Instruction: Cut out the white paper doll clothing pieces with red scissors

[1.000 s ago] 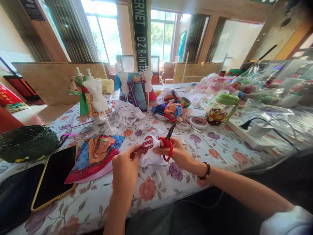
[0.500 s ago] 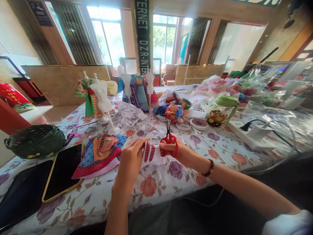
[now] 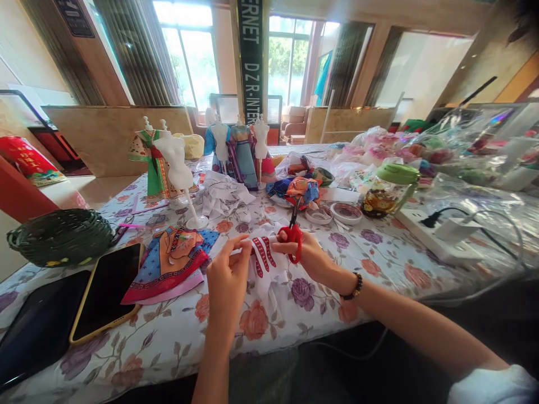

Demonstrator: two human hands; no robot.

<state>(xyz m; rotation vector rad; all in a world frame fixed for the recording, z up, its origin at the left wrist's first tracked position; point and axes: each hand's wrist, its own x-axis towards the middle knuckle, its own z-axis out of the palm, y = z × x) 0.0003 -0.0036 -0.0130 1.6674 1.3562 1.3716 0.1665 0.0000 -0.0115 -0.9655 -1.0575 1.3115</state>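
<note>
While the left hand (image 3: 227,275) pinches the edge of a white cloth (image 3: 264,259) printed with red bands, the right hand (image 3: 309,255) grips red scissors (image 3: 293,238) by the handles, blades pointing up and away just above the cloth, which hangs between both hands over the flowered desk (image 3: 379,258). Left of the left hand lie a blue and red printed cloth (image 3: 170,264), a phone (image 3: 107,292) and a green basket (image 3: 61,235), and beyond the hands stand a bare white mannequin (image 3: 174,165) and dressed ones, with a green-lidded jar (image 3: 385,188) beyond the right hand.
</note>
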